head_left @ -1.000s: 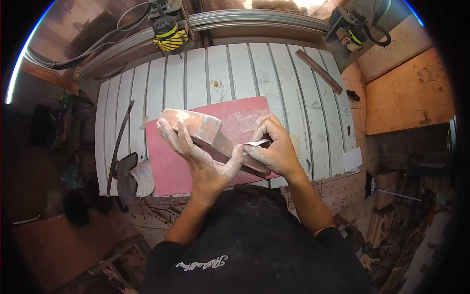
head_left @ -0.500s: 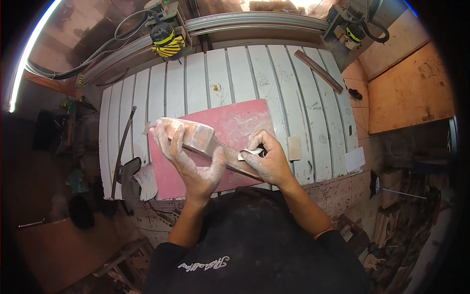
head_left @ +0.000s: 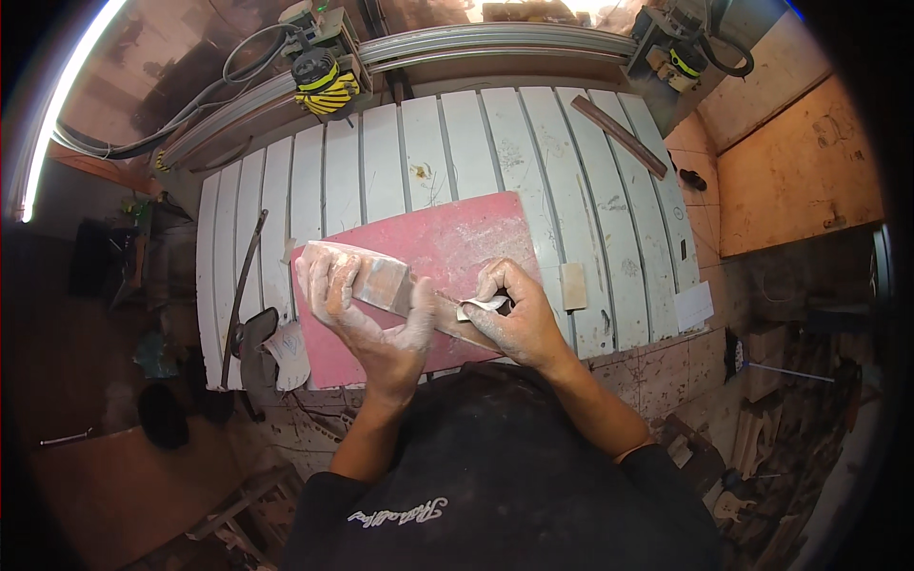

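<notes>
My left hand (head_left: 388, 344), coated in pale dust, is wrapped round the thick end of a wooden workpiece (head_left: 383, 284). This piece has a blocky end on the left and a narrower arm slanting down to the right. Pinched in my right hand (head_left: 526, 319) is a small folded piece of sandpaper (head_left: 486, 305), white on the side that shows. It lies against the narrow arm, whose far end is partly hidden behind my right hand. Both hands are over a dusty pink board (head_left: 476, 228).
The board lies on a white slatted table (head_left: 428, 143). A small beige block (head_left: 573, 286) sits right of it, a brown strip (head_left: 619, 136) farther back. A thin dark rod (head_left: 246, 295) lies at left. A metal rail (head_left: 495, 43) carrying machine heads spans the back.
The workpiece's thick end has dropped a little toward me and turned slightly in my left hand. My right hand has slid slightly left along the narrow arm with the sandpaper.
</notes>
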Motion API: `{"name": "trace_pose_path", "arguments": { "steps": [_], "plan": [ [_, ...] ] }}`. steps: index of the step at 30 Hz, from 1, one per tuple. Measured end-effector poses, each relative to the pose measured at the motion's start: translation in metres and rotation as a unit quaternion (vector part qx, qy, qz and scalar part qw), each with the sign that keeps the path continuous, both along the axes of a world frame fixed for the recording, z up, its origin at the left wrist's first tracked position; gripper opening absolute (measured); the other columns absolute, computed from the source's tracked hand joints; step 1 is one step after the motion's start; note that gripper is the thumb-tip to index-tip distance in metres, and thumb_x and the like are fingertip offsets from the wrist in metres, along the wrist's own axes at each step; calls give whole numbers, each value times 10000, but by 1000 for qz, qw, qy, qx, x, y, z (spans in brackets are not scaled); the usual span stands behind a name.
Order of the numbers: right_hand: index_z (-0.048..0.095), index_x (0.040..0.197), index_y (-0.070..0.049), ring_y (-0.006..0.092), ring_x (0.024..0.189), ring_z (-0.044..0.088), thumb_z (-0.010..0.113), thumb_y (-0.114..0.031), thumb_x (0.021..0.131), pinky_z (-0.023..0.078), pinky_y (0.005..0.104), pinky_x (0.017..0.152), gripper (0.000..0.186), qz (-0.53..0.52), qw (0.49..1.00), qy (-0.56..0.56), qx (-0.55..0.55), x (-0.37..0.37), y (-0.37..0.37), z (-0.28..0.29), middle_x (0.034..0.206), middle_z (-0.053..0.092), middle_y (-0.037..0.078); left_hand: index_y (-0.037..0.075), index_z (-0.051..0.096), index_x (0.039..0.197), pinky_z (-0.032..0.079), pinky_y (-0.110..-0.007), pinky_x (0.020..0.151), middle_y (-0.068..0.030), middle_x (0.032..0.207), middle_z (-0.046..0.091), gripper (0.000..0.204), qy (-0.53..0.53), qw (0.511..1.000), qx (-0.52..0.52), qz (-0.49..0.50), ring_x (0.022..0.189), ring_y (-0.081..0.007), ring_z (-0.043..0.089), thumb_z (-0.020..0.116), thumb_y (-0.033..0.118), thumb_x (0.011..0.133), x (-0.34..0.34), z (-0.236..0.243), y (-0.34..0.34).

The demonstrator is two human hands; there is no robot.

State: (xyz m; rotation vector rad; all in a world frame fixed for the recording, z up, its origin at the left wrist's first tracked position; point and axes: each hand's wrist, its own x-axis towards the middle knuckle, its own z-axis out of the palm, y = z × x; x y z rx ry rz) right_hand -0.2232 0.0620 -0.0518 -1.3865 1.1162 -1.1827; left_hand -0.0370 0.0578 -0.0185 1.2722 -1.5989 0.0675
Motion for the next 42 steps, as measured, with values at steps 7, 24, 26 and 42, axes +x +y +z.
{"name": "trace_pose_path", "arguments": {
  "steps": [7,24,26,42],
  "plan": [
    [598,904,-41,176,872,608,827,-47,840,508,330,800,238,-6,1000,-5,3,1,3,8,940,623,78,41,649,1215,385,-539,1137,-116,1282,639,511,-36,999,-7,-14,1297,-351,555,891,77,766,18,19,-6],
    [562,906,-63,98,854,534,801,2,860,471,283,766,251,-11,1000,12,-15,1,6,7,948,568,29,90,581,1351,261,-632,1238,-186,1492,479,685,-51,998,28,-18,1501,-466,351,922,143,760,0,29,8],
    [561,902,-63,96,850,535,800,4,859,471,281,761,253,-14,1000,12,-23,0,5,8,947,569,28,85,577,1369,265,-615,1240,-178,1491,492,701,-97,992,78,-25,1493,-445,376,924,167,766,10,31,6],
    [632,976,-20,94,834,598,814,-73,937,509,272,749,194,-82,990,-5,117,-45,16,21,927,654,36,80,313,1562,203,-631,1262,-215,1642,243,1254,-54,987,151,-30,1570,-483,170,1047,367,586,4,3,21]
  ]
}}
